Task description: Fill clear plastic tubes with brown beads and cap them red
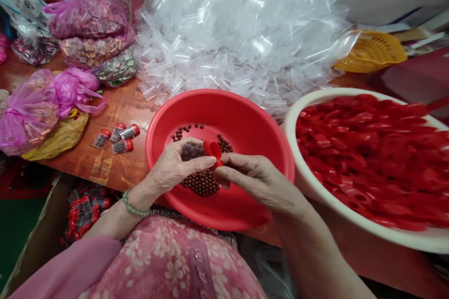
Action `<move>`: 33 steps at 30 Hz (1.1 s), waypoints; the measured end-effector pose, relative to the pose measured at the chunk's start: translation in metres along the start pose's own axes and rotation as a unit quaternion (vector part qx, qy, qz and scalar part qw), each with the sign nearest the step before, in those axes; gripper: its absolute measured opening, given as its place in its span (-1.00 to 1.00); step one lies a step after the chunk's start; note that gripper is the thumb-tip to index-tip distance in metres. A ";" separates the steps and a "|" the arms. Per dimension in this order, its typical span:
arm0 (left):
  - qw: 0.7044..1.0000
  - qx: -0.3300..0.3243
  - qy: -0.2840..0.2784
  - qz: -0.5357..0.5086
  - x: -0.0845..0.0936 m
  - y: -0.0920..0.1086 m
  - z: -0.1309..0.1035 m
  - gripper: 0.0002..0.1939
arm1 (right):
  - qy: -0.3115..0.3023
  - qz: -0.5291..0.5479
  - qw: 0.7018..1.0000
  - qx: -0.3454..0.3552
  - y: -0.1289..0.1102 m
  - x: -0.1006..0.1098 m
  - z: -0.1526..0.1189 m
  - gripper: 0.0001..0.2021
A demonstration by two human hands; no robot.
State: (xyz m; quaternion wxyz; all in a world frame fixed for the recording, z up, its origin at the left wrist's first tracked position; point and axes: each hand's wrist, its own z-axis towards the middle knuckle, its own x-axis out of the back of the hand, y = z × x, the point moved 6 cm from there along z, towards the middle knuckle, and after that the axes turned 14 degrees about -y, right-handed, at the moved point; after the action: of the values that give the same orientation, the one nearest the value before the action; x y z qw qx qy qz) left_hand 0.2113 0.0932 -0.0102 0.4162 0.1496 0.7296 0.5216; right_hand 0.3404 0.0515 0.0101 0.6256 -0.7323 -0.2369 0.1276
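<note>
Over a round red plastic basin (pixel 252 126), my left fingers (pixel 199 165) grip a clear, bead-filled plastic vial (pixel 191 151) while my right fingers (pixel 241 178) pinch the red plastic cap (pixel 212 148) at its mouth. I judge capping in hand; the next move calls for a firm press. Fingers hide part of the vial; the cap's seating I cannot tell.

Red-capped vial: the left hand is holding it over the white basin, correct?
Not quite: the head view shows the left hand holding the red-capped vial over the red basin. The white basin stands to its right and holds red pieces.
</note>
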 end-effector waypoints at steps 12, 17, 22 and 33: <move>0.998 0.029 0.064 -0.001 0.013 -0.008 -0.007 -0.60 | 0.115 -0.364 0.923 0.042 -0.009 -0.015 -0.009 -0.90; 0.998 0.024 0.052 -0.004 0.014 -0.010 -0.006 -0.65 | 0.189 -0.531 0.822 0.078 -0.014 -0.020 -0.020 -0.66; 0.998 0.034 0.043 -0.038 0.016 -0.013 -0.004 -0.68 | 0.205 -0.542 0.806 0.120 -0.020 -0.021 -0.029 -0.56; 0.998 0.030 0.010 -0.060 0.014 -0.013 -0.001 -0.56 | 0.241 -0.254 0.926 0.140 -0.012 -0.004 -0.030 -0.73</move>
State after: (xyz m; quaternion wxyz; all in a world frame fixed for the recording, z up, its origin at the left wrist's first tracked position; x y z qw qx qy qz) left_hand 0.2044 0.0963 -0.0283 0.4348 0.1123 0.7567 0.4751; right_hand 0.3490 0.0245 0.0269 0.7715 -0.5613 -0.2362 -0.1842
